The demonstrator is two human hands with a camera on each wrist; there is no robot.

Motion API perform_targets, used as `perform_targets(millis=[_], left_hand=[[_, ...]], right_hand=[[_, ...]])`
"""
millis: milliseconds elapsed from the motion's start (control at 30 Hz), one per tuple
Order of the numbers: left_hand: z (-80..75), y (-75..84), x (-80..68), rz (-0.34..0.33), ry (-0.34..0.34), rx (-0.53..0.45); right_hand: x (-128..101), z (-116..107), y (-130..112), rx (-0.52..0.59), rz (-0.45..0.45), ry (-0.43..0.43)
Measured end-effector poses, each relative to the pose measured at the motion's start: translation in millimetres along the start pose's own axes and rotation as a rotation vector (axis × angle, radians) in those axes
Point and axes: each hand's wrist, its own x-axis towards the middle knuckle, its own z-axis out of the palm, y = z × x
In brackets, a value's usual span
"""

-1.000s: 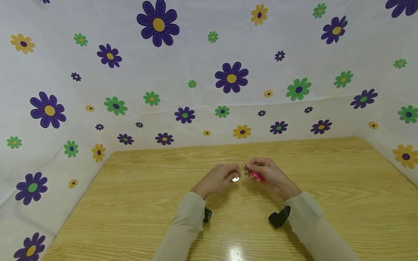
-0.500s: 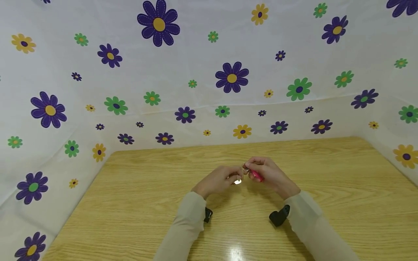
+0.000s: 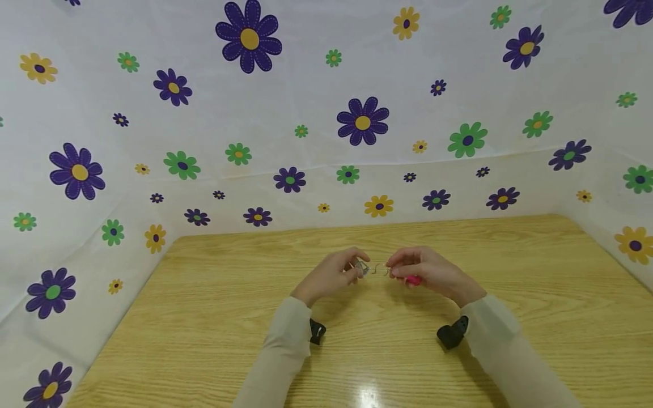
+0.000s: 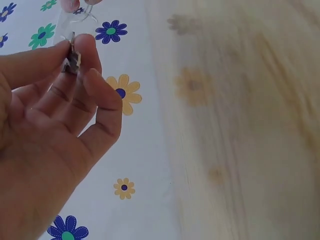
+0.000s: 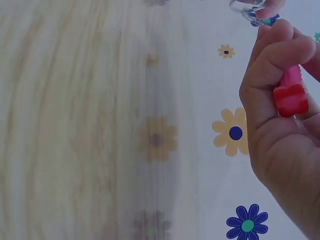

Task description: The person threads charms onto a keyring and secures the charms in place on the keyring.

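Note:
Just above the tabletop, my hands face each other with a narrow gap between them. My left hand (image 3: 334, 275) pinches a small silver metal piece (image 3: 362, 268) between thumb and fingers; the left wrist view shows this silver piece (image 4: 73, 61) edge-on at the fingertips. Thin wire-like metal (image 3: 376, 268) juts from it into the gap. My right hand (image 3: 433, 272) holds a small pink-red object (image 3: 413, 280), whose ridged side and blunt red end (image 5: 291, 102) show in the right wrist view. A thin metal ring (image 5: 245, 6) shows beyond the right fingertips. Fingers hide most of both objects.
The wood-grain table (image 3: 229, 340) runs back to a white cloth (image 3: 301, 96) printed with purple, green and yellow flowers, which also closes off both sides. Black wrist mounts (image 3: 451, 333) sit below the sleeves, close above the table.
My hands have drawn apart, left hand to the left and right hand to the right, each still holding its piece. Thin metal now shows in the gap, and the silver piece has turned.

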Motion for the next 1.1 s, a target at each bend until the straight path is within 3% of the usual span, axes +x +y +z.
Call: perform_targets(millis=[200, 467, 833, 1100], left_hand=[[-4.2, -3.8, -0.7, 0.027, 0.037, 0.002], [-5.1, -3.5, -0.6, -0.026, 0.099, -0.001], [-8.0, -9.9, 1.3, -0.117, 0.197, -0.136], [-8.2, -16.2, 3.2, -0.145, 0.200, -0.207]], right_hand=[[-2.7, -8.6, 1.1, 0.006, -0.014, -0.009], [-5.0, -14.9, -3.0, 0.011, 0.006, -0.056], [-9.0, -24.4, -4.2, -0.095, 0.077, -0.013], [-9.9, -32.7, -0.9, -0.071, 0.074, -0.027]])
